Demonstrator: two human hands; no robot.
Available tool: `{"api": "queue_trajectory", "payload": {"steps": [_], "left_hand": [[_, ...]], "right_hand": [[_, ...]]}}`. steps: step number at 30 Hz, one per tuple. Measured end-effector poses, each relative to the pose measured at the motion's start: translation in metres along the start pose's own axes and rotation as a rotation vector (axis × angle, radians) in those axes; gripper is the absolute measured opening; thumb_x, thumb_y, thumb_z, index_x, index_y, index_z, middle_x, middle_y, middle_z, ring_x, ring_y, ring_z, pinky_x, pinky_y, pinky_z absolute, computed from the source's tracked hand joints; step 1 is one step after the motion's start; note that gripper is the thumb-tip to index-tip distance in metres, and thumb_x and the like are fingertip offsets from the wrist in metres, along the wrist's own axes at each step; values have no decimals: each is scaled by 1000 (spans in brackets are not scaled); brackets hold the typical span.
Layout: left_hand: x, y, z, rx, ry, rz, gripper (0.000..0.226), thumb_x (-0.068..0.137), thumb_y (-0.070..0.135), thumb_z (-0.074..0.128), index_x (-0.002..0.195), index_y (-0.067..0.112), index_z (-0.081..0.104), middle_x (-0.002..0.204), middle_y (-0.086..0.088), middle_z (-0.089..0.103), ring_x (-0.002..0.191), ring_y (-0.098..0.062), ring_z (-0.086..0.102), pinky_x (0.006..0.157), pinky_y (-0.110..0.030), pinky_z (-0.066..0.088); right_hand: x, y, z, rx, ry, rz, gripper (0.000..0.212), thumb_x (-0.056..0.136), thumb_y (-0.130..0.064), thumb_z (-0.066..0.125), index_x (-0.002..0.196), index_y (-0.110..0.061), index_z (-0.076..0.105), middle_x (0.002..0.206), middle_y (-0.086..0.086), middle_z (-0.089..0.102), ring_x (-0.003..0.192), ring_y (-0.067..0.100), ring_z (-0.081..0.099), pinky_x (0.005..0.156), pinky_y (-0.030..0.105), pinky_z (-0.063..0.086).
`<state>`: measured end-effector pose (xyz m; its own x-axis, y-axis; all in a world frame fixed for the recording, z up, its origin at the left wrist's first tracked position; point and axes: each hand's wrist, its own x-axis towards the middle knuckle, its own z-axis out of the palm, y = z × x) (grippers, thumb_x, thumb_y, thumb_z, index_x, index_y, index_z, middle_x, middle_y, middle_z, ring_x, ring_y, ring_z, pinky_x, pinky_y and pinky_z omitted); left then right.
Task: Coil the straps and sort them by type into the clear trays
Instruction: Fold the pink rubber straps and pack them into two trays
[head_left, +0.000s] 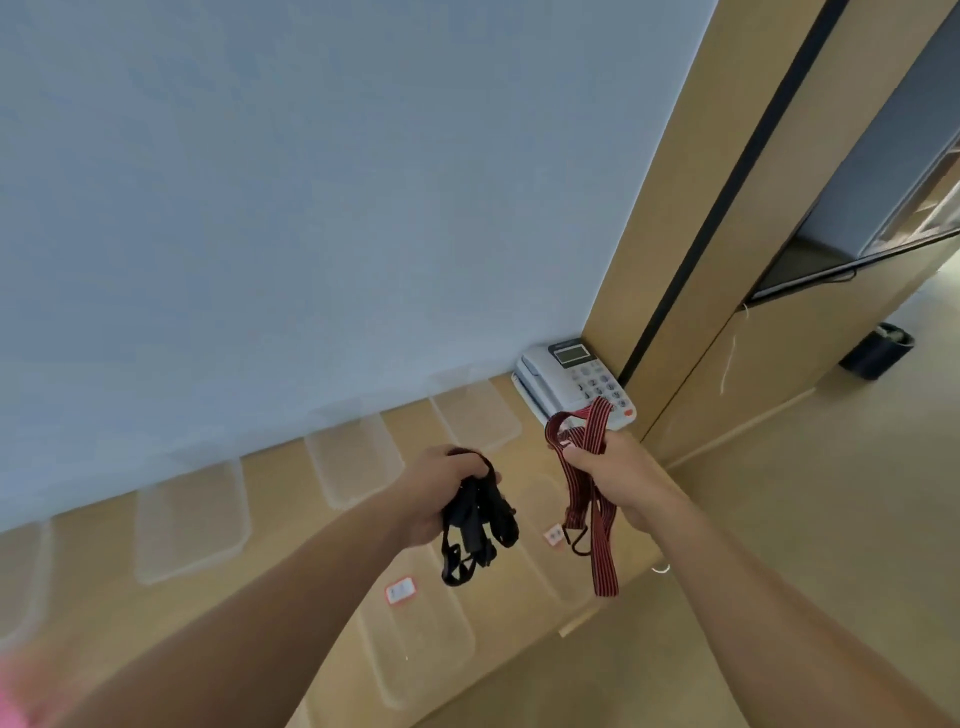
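Note:
My left hand (439, 491) grips a bundle of black straps (480, 525) whose loops and a buckle hang below the fist. A red strap with black stripes (589, 483) is held in my right hand (613, 467); one loop sticks up above the fingers, and its tails and a dark hook hang down. Both hands hover above a wooden table (291, 519). Several clear trays lie on it: three along the wall (192, 525), (353, 462), (478, 421) and two nearer me (421, 634), (545, 514), each with a red-edged label.
A white desk phone (576, 379) stands at the table's far right corner against the pale wall. A wooden pillar (670, 208) rises right of it. On the floor at the far right sits a dark bin (878, 351). The table's near edge runs diagonally below my hands.

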<state>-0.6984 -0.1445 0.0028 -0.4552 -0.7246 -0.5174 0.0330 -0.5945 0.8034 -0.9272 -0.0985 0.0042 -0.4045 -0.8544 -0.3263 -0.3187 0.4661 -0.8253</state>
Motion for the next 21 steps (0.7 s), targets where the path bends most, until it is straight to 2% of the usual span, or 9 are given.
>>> {"api": "queue_trajectory", "payload": {"steps": [4,5,7,9,11,13,17,19,21], "left_hand": [[17,-6,9,8,100,-2,9,93,-3,52,95,-4,60,99,-24,67,76,-35,67,64,-39,58],[20,-7,12,10,128,-8,9,93,-2,53,96,-4,61,100,-24,68,77,-35,67,65,-39,58],[26,-10,18,2,190,-15,9,93,-2,53,95,-4,62,99,-24,69,77,-34,67,66,-38,59],[34,-13,27,-1,256,-14,9,92,-3,54,97,-5,62,97,-23,69,78,-34,67,71,-40,59],[41,-16,36,-4,305,-8,9,92,-3,54,96,-6,61,94,-21,68,76,-34,66,74,-41,59],[45,-20,46,-10,330,-1,8,92,-4,53,91,-4,61,88,-19,67,71,-32,65,70,-38,58],[47,-27,57,-53,397,21,10,91,-5,53,85,-1,59,82,-18,65,63,-30,65,61,-35,57],[48,-28,58,-48,408,36,13,91,-5,52,81,1,59,82,-17,65,63,-29,65,62,-36,57],[46,-31,57,-36,422,53,16,91,-4,51,78,1,60,81,-17,63,64,-29,65,63,-36,58]], "right_hand": [[49,30,6,-70,-69,15,12,90,-12,66,99,-4,66,98,15,71,90,31,67,83,46,56],[61,39,7,-99,-78,19,12,89,-11,65,98,-3,66,96,17,71,90,33,68,84,48,55],[81,54,8,-177,-117,15,5,87,-11,65,90,-6,66,89,12,71,86,31,68,76,41,56],[99,67,9,-261,-176,-15,2,86,-13,66,88,-12,65,85,5,69,84,27,66,67,32,50],[113,76,11,-304,-203,-38,9,86,-18,68,93,-13,65,86,3,68,84,23,65,69,32,50],[121,80,12,-340,-204,-55,16,86,-25,68,94,-12,64,86,4,68,82,23,65,76,37,53],[128,83,9,-397,-224,-132,29,89,-37,64,98,-10,60,89,4,67,86,26,65,79,41,54],[125,79,7,-450,-198,-178,38,92,-46,56,109,-11,56,98,5,65,90,26,65,80,43,54],[117,76,3,-616,-98,-238,54,93,-55,48,125,-11,49,110,8,63,96,27,64,79,41,54]]}}
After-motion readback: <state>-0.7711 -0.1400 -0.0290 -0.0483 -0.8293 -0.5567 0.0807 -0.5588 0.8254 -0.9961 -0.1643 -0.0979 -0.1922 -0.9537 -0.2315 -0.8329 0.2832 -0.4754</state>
